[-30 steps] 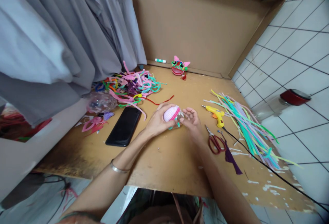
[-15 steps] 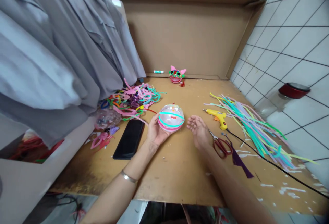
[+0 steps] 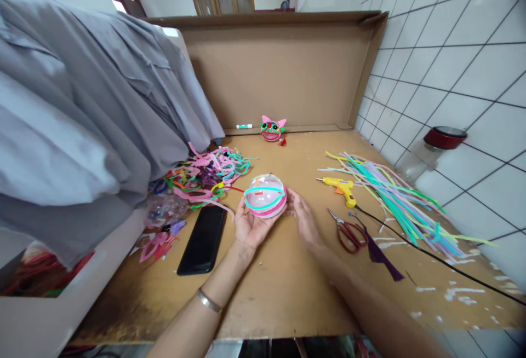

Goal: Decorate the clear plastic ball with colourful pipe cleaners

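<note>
Brown table [image 3: 296, 298], white-tiled wall [image 3: 464, 68] off to the right of both hands, cardboard panel [image 3: 279, 68] upright beyond the fingertips. Left hand [image 3: 250, 229], palm up, fingers partly curled around a clear ball [image 3: 263, 198] banded turquoise and pink, supporting it from below and the left. Right hand [image 3: 303, 218]: fingers loosely bent, half-open, at the ball's right edge; cannot tell whether they touch. Black phone [image 3: 202, 240] left of the left fingers. Scissors [image 3: 348, 233] and yellow glue gun [image 3: 341, 187] right of the right fingers. Eared figure [image 3: 271, 129] straight beyond both.
</note>
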Available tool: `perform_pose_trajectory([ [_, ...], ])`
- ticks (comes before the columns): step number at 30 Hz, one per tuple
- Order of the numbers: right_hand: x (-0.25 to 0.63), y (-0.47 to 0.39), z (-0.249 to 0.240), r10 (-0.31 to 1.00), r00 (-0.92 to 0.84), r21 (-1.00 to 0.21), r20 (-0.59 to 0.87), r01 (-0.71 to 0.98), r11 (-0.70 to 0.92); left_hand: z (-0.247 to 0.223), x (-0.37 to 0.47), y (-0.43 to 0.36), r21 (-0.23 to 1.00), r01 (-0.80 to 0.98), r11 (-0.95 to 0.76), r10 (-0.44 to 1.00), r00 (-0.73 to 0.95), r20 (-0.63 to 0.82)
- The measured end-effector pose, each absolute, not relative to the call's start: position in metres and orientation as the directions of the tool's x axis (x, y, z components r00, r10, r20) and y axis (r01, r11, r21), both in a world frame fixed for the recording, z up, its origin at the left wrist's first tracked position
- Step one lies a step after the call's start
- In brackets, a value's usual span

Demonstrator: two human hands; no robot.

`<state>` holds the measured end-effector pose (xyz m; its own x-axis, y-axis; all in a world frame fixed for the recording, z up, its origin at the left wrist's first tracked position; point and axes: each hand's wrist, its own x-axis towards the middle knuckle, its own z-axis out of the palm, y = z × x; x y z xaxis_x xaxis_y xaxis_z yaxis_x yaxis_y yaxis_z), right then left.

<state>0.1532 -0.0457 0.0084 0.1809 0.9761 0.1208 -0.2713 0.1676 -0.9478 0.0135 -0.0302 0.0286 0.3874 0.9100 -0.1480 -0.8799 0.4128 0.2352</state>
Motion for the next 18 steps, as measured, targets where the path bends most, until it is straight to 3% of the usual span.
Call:
perform_pose_trajectory([
  [6, 0.165, -0.045, 0.013, 0.899, 0.401, -0.963, 0.175, -0.121, 0.241, 0.031, 0.016, -0.032, 0.219, -0.88, 0.422, 0.906, 0.4, -0.139],
  [18, 0.161, -0.046, 0.014, 0.923, 0.367, -0.966, 0.116, -0.173, 0.19, 0.03, 0.017, -0.03, 0.24, -0.884, 0.401, 0.915, 0.377, -0.14],
])
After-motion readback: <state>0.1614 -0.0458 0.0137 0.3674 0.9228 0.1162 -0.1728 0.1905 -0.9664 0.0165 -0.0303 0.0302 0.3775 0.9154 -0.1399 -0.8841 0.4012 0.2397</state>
